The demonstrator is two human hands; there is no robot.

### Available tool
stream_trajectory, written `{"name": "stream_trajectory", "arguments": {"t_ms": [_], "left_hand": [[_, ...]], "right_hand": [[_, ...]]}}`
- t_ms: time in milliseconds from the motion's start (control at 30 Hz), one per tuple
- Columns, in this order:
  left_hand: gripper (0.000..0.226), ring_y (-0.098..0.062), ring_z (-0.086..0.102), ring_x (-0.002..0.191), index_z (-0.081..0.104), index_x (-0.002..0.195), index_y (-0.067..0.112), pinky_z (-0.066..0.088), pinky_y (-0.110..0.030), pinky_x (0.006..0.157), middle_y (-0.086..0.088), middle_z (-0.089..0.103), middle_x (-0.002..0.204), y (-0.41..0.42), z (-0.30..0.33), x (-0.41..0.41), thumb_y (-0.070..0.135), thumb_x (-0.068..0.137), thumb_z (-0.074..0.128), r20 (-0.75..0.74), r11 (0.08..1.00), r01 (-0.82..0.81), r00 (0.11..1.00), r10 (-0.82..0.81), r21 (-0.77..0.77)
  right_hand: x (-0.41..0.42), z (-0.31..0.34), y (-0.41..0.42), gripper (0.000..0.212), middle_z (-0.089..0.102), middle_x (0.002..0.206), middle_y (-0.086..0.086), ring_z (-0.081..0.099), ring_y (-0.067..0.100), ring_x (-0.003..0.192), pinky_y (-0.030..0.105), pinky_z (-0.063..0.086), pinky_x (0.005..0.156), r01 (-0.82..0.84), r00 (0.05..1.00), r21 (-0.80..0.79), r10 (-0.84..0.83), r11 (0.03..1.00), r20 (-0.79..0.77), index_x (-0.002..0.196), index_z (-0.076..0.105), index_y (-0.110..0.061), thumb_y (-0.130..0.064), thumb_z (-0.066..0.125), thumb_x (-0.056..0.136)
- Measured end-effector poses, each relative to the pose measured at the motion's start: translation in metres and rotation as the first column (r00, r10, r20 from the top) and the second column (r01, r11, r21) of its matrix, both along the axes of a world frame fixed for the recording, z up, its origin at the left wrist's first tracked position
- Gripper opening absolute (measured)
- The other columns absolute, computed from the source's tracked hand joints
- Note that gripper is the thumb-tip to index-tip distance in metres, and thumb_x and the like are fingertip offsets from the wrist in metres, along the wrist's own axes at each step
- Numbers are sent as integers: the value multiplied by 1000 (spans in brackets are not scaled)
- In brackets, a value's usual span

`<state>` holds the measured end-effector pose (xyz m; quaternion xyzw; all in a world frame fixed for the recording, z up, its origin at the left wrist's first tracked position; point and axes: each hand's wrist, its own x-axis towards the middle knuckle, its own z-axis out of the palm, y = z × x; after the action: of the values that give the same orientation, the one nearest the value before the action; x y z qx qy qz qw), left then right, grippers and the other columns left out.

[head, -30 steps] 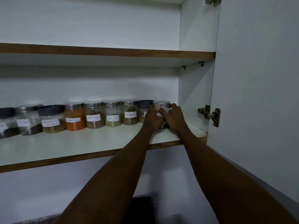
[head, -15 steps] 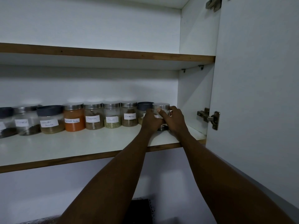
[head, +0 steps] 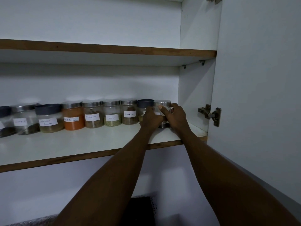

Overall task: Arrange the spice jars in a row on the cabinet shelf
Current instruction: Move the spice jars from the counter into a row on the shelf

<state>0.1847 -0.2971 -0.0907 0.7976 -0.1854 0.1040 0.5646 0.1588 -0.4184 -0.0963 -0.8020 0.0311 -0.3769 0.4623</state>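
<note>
Hands (head: pixel 164 119) clasping upright end jar (head: pixel 162 106), row along shelf (head: pixel 81 144)

An open white cabinet door (head: pixel 260 88) is standing at the right; a metal hinge (head: pixel 210 114) is showing on its inner edge; an upper shelf (head: pixel 107 51) is spanning overhead, bare along its brown front edge.

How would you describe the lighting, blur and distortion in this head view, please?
Head view: dim overall, arms nearly silhouetted; soft glare patches on the wall above the jar lids; left hand slightly motion-blurred; the leftmost jars smear and the shelf edges tilt from wide-angle distortion.
</note>
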Motion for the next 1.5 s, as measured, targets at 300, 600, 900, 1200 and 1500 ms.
{"name": "stream_trajectory", "arguments": {"t_ms": [300,600,900,1200,1500], "left_hand": [[59,-23,60,108,50,134,1,44,-24,79,-16,63,127,0,-9,10,5,82,80,151,993,-27,989,10,112],[48,-34,62,117,58,129,-6,44,-28,87,-23,65,125,0,-9,10,2,85,75,168,986,-50,986,23,157],[19,-21,54,87,67,100,-10,40,-25,68,-12,59,90,-2,-8,13,1,84,71,219,969,-79,975,26,235],[8,-17,51,92,65,94,3,30,-20,62,-7,58,94,-3,-9,17,5,87,68,228,950,-71,974,0,303],[19,-20,52,96,57,100,10,34,-17,61,-9,59,104,-8,-7,16,-1,87,66,183,933,25,978,-97,360]], "right_hand": [[-3,2,-6,41,62,127,15,61,27,115,29,48,89,159,987,127,-162,979,11,127,57,-6,-30,67,96],[-5,-4,-9,21,69,99,27,66,35,91,33,52,79,215,973,-7,-215,977,-80,96,67,16,-3,62,87],[4,-3,-11,22,66,101,14,61,26,96,32,46,81,149,980,-44,-153,988,-124,105,66,8,-8,58,92],[6,-5,-11,22,72,102,24,68,35,99,31,48,73,158,980,-96,-168,983,-110,97,72,12,-1,57,89],[20,-6,-13,6,58,97,10,55,25,90,31,39,75,46,978,-76,-61,996,-201,93,58,-5,-8,53,93]]}}
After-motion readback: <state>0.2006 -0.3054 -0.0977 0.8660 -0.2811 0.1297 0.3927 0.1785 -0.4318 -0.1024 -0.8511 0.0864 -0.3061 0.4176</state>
